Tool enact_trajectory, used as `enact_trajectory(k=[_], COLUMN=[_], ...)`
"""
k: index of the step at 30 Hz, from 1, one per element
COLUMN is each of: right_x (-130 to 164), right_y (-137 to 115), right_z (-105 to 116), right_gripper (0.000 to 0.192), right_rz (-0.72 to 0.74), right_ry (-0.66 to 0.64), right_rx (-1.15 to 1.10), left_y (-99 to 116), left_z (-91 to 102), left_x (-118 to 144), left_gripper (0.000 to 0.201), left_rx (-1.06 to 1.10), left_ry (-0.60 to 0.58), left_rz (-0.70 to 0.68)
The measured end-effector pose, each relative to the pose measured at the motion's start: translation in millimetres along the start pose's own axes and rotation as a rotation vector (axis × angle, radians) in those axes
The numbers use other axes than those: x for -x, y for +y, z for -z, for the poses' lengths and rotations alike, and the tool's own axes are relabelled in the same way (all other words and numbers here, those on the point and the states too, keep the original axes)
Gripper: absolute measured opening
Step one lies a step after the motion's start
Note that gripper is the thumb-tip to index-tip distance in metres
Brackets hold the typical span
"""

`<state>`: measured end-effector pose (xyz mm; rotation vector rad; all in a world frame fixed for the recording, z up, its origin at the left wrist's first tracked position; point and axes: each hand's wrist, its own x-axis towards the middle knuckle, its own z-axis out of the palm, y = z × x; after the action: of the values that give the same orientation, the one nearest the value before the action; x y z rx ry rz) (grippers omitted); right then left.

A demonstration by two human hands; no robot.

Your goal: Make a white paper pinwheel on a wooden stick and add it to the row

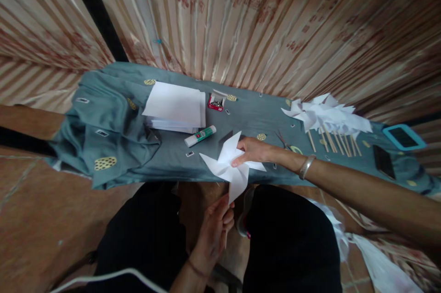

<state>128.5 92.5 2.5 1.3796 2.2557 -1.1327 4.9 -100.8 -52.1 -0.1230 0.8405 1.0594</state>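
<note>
Plainly, the white paper pinwheel (230,164) has crisp folded blades fanning from its centre, and it hangs at the near edge of the grey cloth (113,146), below the glue stick (200,136). The right hand (253,150) pinches its middle; the left hand (215,231) is closed on its lower blade.

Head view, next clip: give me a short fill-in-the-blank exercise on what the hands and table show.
1. Both hands hold a white paper ____.
2. The glue stick lies just in front of a stack of white ____.
3. The right hand has a metal ____ on its wrist.
4. The finished pinwheels have wooden ____.

Missing words: pinwheel; paper; bangle; sticks
</note>
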Motion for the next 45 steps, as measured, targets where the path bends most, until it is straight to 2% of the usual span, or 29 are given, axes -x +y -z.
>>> enact_trajectory(k=[19,33,41,45], right_x=[-4.4,-6.5,-5.4,-4.1], right_y=[-1.1,-3.8,-6.5,-8.8], right_z=[3.6,5.8,7.7,8.7], right_gripper=[0.036,0.042,0.038,0.034], right_rz=[-0.015,-0.032,-0.025,-0.035], right_ry=[-0.059,-0.081,-0.093,-0.111], right_rx=[0.037,0.104,0.101,0.043], left_y=[2.8,7.0,8.2,6.8], left_z=[3.0,3.2,3.5,4.8], left_x=[-3.6,-3.1,-4.3,-5.1], left_gripper=[0.043,0.028,0.031,0.028], left_rx=[-0.016,0.007,0.006,-0.001], left_ry=[0.030,0.014,0.031,0.000], left_rz=[0.084,0.094,0.120,0.115])
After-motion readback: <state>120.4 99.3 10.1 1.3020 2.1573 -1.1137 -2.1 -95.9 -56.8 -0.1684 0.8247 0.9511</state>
